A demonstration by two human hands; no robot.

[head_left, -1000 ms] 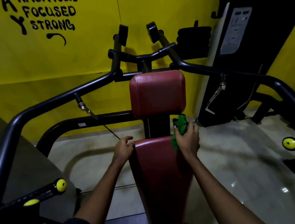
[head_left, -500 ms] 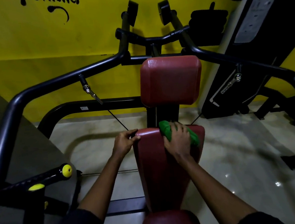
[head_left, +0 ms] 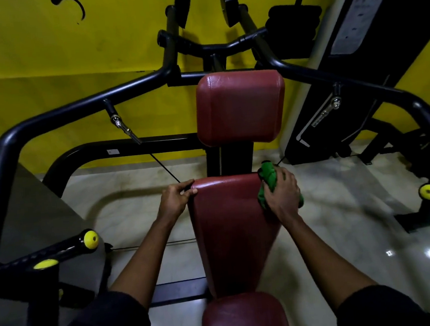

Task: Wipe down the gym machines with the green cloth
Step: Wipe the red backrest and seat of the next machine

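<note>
The black tubular steel machine frame (head_left: pixel 81 106) spread wide around the seat, against the yellow wall. At its centre ran the long dark-red vinyl back pad (head_left: pixel 230 238), with the squarer dark-red head pad (head_left: pixel 240 106) above it across a gap.

The left hand (head_left: pixel 176 202) kept its hold on the back pad's upper left corner, thumb on top and fingers (head_left: pixel 185 187) curled over the edge, steadying it. The right hand (head_left: pixel 283 196) had slid from the middle of the pad's top to its upper right corner, its fingers (head_left: pixel 285 176) clamped round the bunched green cloth (head_left: pixel 268 178) and pressing it against that edge.

The cloth, on the top centre of the pad half a second earlier, now sat wrapped over the right-hand corner. That suggests a sideways stroke across the top had just finished. By my reading the top strip was covered, while the pad's long lower face, the head pad and the frame remained to be wiped.
</note>
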